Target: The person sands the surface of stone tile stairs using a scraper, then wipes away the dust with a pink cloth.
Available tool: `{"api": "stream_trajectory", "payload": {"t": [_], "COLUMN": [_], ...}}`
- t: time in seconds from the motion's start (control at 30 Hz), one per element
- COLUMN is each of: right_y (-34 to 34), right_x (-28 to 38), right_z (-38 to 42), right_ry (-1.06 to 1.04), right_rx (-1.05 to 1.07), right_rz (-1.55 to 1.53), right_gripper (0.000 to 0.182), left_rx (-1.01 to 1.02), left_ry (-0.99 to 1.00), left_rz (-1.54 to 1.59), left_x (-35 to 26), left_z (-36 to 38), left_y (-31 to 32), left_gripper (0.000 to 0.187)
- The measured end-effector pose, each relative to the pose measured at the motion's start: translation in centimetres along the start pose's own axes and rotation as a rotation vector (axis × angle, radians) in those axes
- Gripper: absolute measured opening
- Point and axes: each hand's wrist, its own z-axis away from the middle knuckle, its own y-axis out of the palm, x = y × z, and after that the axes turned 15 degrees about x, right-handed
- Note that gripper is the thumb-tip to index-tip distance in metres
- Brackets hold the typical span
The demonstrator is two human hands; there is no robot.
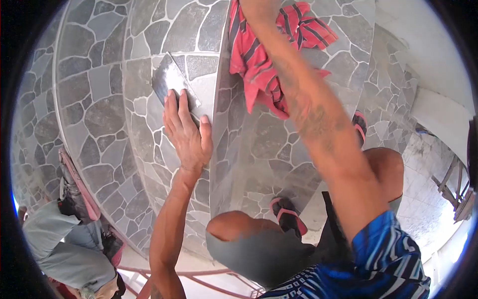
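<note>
My left hand (186, 132) lies on a flat, shiny metal plate (172, 79), its fingers stretched out over the plate's lower right part. The plate rests on the stone-patterned tiled step (144, 94), near the step's edge. At the top of the view, my right hand (259, 7) is at the upper part of a red cloth with dark stripes (256, 65). The cloth hangs down over the step's edge, and part of it spreads out behind my forearm. The fingers of my right hand are cut off by the frame, so their grip does not show.
A person in grey trousers (74, 249) is at the lower left, beside a dark and pink bag-like item (79, 192). My sandalled feet (289, 217) are on the lower patterned floor (264, 139). Wooden pieces (453, 192) lie at the far right.
</note>
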Motion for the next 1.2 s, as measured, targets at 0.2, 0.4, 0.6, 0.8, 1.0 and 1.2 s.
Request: {"api": "stream_trajectory", "payload": {"t": [0.2, 0.4, 0.6, 0.8, 1.0, 1.2], "right_y": [-0.5, 0.0, 1.3, -0.6, -1.0, 0.4], "right_x": [2.9, 1.6, -0.4, 3.6, 3.0, -0.3], "right_z": [25.6, 16.5, -3.3, 20.9, 23.3, -1.1], "right_ry": [-0.026, -0.358, -0.012, -0.402, -0.168, -0.077], "right_rx": [0.122, 0.000, -0.070, 0.000, 0.090, -0.073], "right_rz": [-0.143, 0.151, 0.025, 0.124, -0.055, 0.019], "right_gripper": [0.016, 0.017, 0.048, 0.014, 0.009, 0.028], "left_rx": [-0.038, -0.066, -0.053, -0.068, -0.065, -0.009], "left_ry": [0.010, 0.047, 0.031, 0.053, 0.078, 0.061], "left_rz": [0.030, 0.007, 0.002, -0.003, -0.004, -0.043], "left_x": [0.2, 0.6, 0.7, 0.3, 0.1, -0.5], "left_z": [0.4, 0.4, 0.5, 0.0, 0.1, -0.4], "left_y": [0.2, 0.7, 0.7, 0.8, 0.2, 0.1], "left_gripper": [0.058, 0.055, 0.055, 0.055, 0.054, 0.054]}}
